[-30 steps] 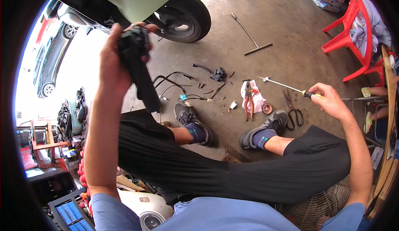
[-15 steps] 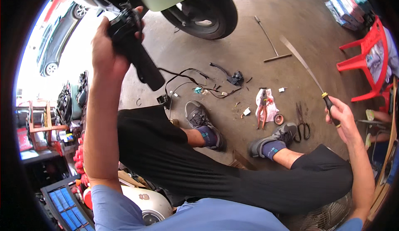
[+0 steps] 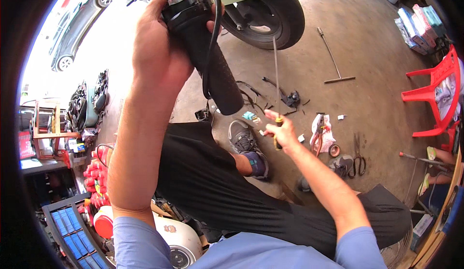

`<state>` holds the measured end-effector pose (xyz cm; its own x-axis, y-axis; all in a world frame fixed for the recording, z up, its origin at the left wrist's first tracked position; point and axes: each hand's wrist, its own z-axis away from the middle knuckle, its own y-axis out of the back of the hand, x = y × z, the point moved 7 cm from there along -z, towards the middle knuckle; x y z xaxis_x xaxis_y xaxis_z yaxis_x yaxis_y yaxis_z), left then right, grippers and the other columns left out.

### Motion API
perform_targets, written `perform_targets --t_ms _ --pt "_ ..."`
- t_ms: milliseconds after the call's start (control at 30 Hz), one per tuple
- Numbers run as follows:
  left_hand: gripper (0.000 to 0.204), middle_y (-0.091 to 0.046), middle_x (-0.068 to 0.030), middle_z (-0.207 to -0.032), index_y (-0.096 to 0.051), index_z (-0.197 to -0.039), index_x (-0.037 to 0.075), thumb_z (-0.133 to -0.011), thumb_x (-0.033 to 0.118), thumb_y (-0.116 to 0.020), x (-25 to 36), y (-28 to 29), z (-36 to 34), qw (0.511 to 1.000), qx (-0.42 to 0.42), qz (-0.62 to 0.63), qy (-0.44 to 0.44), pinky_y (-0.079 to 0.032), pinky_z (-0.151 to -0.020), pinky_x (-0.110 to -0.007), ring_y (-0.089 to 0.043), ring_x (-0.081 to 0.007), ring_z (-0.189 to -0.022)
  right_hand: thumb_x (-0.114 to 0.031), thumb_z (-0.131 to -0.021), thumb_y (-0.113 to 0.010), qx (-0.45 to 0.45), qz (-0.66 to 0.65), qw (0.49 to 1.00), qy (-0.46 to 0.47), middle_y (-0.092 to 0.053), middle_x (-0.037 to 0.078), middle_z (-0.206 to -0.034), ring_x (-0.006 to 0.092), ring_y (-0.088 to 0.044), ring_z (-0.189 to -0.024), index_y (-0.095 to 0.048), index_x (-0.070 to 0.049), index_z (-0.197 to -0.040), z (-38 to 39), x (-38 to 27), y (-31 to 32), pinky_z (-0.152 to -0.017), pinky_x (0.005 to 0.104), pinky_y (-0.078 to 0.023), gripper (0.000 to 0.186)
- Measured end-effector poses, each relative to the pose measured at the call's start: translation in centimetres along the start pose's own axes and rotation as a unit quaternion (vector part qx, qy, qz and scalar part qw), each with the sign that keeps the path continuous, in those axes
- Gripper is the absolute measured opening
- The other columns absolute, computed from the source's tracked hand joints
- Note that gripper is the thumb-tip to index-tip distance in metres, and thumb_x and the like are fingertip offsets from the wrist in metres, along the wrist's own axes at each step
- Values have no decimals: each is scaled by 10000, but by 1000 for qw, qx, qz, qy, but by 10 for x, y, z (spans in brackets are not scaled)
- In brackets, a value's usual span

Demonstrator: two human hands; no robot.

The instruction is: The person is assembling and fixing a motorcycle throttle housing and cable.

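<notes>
My left hand (image 3: 162,56) is closed round a black handlebar grip (image 3: 212,75) at the upper left of the head view. A switch or lever housing (image 3: 186,0) and a black cable (image 3: 215,32) are at the grip's top end. Its lower end points down toward my knee. My right hand (image 3: 286,136), near the middle, holds a long-bladed screwdriver (image 3: 277,80) by its black and yellow handle. The thin shaft points up, its tip overlapping the view of a tyre (image 3: 270,22). The two hands are apart, and the screwdriver does not touch the grip.
On the floor lie a black switch part (image 3: 291,98), pliers (image 3: 317,136) on a stained cloth, a tape roll (image 3: 334,150), scissors (image 3: 356,160) and a T-handle wrench (image 3: 331,56). A red plastic chair (image 3: 435,95) stands right, stacked boxes (image 3: 420,27) behind it. Shelves (image 3: 48,133) line the left.
My right hand has swung left with the screwdriver, from the far right to the middle. The grip in my left hand now appears larger and further right. The whole view has shifted slightly.
</notes>
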<state>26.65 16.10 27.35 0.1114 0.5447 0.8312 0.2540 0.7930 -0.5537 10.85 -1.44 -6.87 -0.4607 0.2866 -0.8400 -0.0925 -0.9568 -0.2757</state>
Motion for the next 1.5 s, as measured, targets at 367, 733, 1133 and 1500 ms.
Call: perform_targets --t_ms 367,733,1133,1500 --pt "541 -654 -222 -1172 -493 -1274 -77 -1082 385 -287 -6 -4 -3 998 -40 19 47 -555 -697 -332 -646 -233 -868 -148 -929 -643 67 -121 989 -53 -595 17 -718 86 -524 -508 -682 -24 -1025 18 37 -1 -476 228 -420 162" --pt "493 -694 -199 -1116 -605 -1176 21 -1069 434 -359 -22 -6 1 987 -4 -147 64 -549 -618 -315 -670 -189 -763 -209 -939 -608 255 -173 951 11 -563 25 -673 121 -527 -492 -626 -60 -1033 25 -7 84 -453 263 -439 177" --pt "478 -709 -133 -1076 -624 -1160 65 -1046 481 -417 -25 3 -13 969 17 -238 69 -527 -597 -281 -656 -154 -751 -18 -866 -546 280 -197 940 10 -564 21 -703 138 -524 -514 -644 -13 -995 16 27 159 -488 294 -451 162" --pt "502 -708 -154 -1080 -595 -1199 31 -1054 474 -408 -18 9 -10 966 9 -251 64 -529 -595 -279 -666 -155 -747 -109 -873 -632 293 -33 952 -82 -650 72 -786 101 -471 -436 -677 -9 -1073 -1 51 140 -394 273 -396 227"
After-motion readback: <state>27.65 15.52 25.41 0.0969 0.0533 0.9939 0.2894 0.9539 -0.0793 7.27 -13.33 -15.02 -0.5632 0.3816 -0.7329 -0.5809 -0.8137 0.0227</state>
